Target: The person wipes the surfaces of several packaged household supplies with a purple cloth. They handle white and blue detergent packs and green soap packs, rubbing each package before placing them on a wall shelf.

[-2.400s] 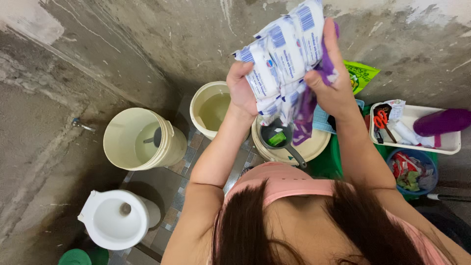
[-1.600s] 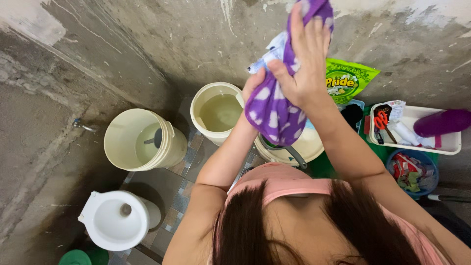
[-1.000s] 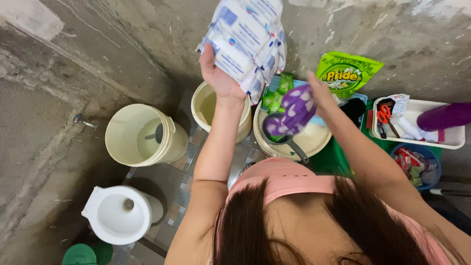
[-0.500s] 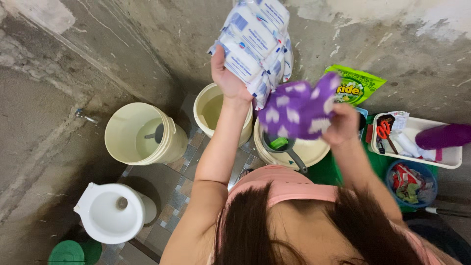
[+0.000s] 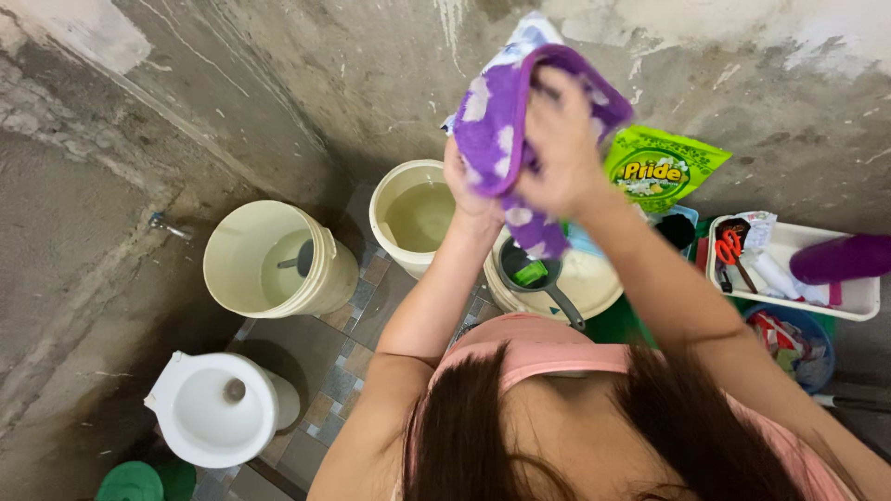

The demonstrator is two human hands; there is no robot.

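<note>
Both hands raised against the grey concrete wall point(image 5: 306, 65). Right hand point(image 5: 557, 153) fingers curled tight on purple white-spotted cloth point(image 5: 492, 125); left hand point(image 5: 469, 190) mostly hidden beneath it, grip cannot tell. 2 cream plastic buckets point(image 5: 269, 264) below.

— What is worn by the person seen from above?

— A pink top point(image 5: 543, 348) is worn, its neckline edged by a plain band of the same pink. The arms are left bare from the shoulder down, so no sleeves are seen.

— And the hair?

— Long, dark, straight hair point(image 5: 464, 436) is seen parted into two falls over the chest, one at each side of the neckline.

— Is anything worn on the hands?

— The left hand point(image 5: 469, 190) and the right hand point(image 5: 557, 153) are bare; no gloves, rings or bracelets can be made out, though the picture is blurred at the fingers. The wrists are bare as well.
</note>
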